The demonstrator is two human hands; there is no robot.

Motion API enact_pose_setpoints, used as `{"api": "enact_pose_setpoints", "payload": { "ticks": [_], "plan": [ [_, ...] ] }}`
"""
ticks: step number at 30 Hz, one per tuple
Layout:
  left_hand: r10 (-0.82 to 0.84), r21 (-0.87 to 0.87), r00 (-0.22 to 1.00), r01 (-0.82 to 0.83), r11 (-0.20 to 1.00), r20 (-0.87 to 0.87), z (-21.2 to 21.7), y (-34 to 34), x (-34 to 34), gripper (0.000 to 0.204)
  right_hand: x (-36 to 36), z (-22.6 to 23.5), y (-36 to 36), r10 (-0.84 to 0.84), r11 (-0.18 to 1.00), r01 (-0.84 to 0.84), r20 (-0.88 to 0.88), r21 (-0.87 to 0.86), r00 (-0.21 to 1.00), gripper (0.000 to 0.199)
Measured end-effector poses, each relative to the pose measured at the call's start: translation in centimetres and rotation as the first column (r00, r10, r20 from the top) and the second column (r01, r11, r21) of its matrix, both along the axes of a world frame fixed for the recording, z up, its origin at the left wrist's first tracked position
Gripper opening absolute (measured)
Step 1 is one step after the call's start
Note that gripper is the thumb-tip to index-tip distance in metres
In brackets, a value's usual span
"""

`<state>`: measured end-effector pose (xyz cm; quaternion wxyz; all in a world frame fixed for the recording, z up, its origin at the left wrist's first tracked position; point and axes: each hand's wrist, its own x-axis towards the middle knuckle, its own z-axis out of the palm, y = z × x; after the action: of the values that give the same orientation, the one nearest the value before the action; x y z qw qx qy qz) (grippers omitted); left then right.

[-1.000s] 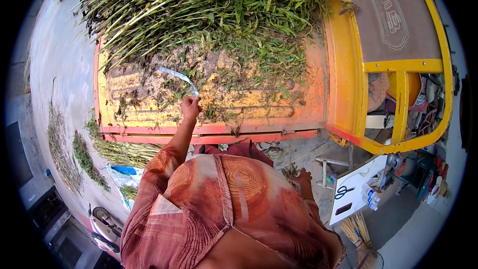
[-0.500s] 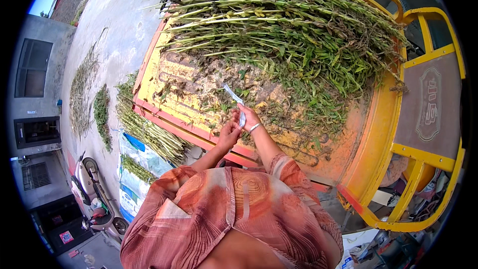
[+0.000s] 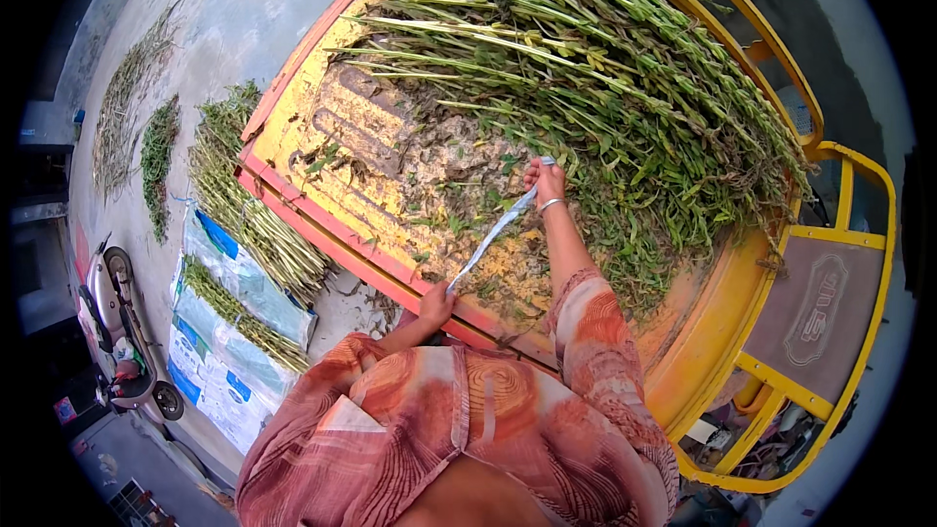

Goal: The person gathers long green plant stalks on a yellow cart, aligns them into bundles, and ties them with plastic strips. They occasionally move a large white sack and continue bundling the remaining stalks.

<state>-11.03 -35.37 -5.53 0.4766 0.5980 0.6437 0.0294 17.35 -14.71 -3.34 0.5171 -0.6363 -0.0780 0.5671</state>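
Observation:
A pale bluish-white strip (image 3: 493, 238), of cloth or plastic, stretches slantwise between my two hands. My left hand (image 3: 436, 304) pinches its near end just over the red front edge of the cart bed. Farther out and to the right, my right hand (image 3: 547, 180) is closed on the other end, a bracelet round the wrist. Under the strip lies the yellow cart bed (image 3: 285, 172), strewn with dry leaf litter. A big pile of cut green stalks (image 3: 625, 68) with seed pods and leaves fills its far side, close beyond my right hand.
A yellow rail with a grey panel (image 3: 802, 317) borders the bed on the right. On the ground to the left lie stalk bundles (image 3: 256, 215), a blue-white plastic sheet (image 3: 210, 356) and smaller plant heaps (image 3: 156, 161). A scooter (image 3: 125, 332) stands at far left.
My hands have moved apart, drawing the strip out long between them. The right hand went up and right, the left slightly down and left. The view has shifted too.

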Motion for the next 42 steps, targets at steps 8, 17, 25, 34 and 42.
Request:
{"api": "enact_pose_setpoints", "payload": {
  "ticks": [8,17,25,34,42],
  "plan": [
    [-0.217,-0.084,0.976,0.215,0.973,-0.014,2.9,3.1,-1.9,0.043,-0.3,-4.0,0.1,0.568,0.819,-0.182,0.724,-0.544,0.390,0.038],
    [-0.480,-0.119,0.747,0.484,0.867,-0.460,1.8,2.3,-4.9,0.053,3.4,7.4,2.2,0.516,0.808,-0.303,0.855,-0.505,-0.049,0.043],
    [-0.250,0.061,0.917,0.282,0.958,-0.311,5.9,10.4,-7.5,0.040,5.2,17.3,13.6,0.263,0.777,-0.364,0.790,-0.513,-0.554,0.065],
    [0.152,0.240,0.987,-0.136,0.961,-0.049,6.2,16.5,-8.0,0.028,6.8,14.3,19.6,0.463,0.715,-0.209,0.676,-0.667,-0.573,0.038],
    [0.024,0.188,0.990,-0.051,0.981,0.142,5.7,20.5,-3.4,0.027,9.7,16.9,16.0,0.162,0.790,-0.508,0.915,-0.344,-0.368,0.032]
  ]
}}
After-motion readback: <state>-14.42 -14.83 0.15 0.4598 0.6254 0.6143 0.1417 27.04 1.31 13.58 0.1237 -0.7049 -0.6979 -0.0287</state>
